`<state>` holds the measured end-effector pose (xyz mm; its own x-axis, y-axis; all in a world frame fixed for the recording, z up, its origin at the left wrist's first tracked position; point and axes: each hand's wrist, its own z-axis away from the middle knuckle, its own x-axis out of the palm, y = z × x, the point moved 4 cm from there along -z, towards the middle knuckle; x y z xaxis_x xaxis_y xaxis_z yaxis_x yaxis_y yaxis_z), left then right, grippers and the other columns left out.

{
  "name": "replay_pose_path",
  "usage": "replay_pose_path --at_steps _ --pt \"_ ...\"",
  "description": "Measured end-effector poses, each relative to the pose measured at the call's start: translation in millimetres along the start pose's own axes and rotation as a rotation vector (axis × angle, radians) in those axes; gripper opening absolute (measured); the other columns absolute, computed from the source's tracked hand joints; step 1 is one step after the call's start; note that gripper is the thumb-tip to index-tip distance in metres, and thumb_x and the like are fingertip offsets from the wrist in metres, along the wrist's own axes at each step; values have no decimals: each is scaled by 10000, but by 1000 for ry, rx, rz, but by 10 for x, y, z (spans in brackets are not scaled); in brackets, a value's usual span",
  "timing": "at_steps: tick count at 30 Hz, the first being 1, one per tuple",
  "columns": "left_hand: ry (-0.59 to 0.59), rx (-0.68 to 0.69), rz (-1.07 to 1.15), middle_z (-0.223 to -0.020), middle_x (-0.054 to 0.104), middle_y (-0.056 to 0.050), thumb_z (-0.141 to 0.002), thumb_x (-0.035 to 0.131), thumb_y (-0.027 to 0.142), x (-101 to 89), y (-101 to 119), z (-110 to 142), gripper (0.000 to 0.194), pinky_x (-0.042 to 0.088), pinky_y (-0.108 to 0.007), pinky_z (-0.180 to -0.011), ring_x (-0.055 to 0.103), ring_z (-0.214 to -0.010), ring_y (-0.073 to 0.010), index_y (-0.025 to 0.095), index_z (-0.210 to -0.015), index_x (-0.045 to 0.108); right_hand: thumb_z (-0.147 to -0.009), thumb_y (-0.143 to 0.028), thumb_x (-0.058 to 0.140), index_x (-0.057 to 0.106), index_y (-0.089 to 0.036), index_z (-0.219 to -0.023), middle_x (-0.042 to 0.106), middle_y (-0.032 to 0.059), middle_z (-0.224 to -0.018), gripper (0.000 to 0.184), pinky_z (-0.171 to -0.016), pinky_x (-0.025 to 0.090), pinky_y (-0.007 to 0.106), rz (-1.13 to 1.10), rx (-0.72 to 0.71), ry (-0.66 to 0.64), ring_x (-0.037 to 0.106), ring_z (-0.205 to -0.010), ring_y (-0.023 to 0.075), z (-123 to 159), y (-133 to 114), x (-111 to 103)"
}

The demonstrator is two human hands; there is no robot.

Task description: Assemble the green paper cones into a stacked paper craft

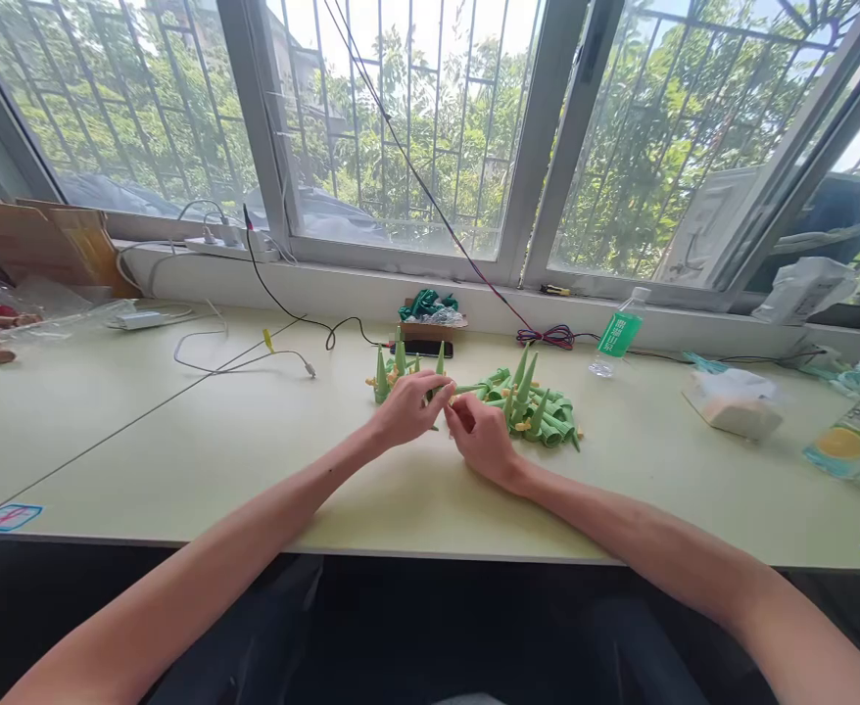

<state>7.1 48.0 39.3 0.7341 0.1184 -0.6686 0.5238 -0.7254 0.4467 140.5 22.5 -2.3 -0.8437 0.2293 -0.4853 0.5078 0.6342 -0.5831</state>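
My left hand (409, 406) and my right hand (480, 433) meet at the middle of the pale green table (180, 441). Both have their fingers pinched together on a small green cone-shaped plastic piece (466, 390) held between them. Just behind my right hand lies a pile of green cone pieces (540, 406) with small yellow bits among them. Behind my left hand a few green cones (393, 372) stand upright on the table.
A black phone (428, 348) and a small cardboard box with green parts (430, 315) sit near the window sill. A water bottle (617, 338) lies at the right, with a wrapped packet (735, 406) and a drink pack (852, 436). Cables (268, 352) run across the left.
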Motion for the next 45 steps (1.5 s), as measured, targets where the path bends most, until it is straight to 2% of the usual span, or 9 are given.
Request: replay_pose_path --at_steps 6,14,32,45 --pt "18 -11 -22 -875 679 -61 -922 471 328 18 -23 -5 292 515 -259 -620 616 -753 -163 158 -973 703 -929 -335 471 500 -210 -776 621 -2 -609 200 -544 424 246 -34 10 -16 547 -504 132 -5 -7 4" --pt "31 -22 3 -929 680 -60 -901 496 288 9 -4 7 250 513 -254 -610 616 -693 -141 170 -999 694 -919 -327 473 507 -209 -765 614 -1 -598 197 -542 421 250 -14 6 -12 536 -504 135 -6 -12 4" --pt "17 95 -47 -954 639 -64 -919 477 240 30 8 24 223 521 -275 -681 610 -808 -161 191 -1049 651 -910 -322 480 510 -209 -762 603 -2 -602 189 -541 420 260 -27 15 -21 531 -510 139 0 3 14" --pt "10 128 -67 -962 628 -62 -929 470 244 41 9 31 218 515 -269 -671 603 -752 -142 196 -1053 642 -919 -333 472 505 -211 -754 603 -4 -601 208 -539 420 257 -31 27 -32 529 -503 133 -2 8 17"
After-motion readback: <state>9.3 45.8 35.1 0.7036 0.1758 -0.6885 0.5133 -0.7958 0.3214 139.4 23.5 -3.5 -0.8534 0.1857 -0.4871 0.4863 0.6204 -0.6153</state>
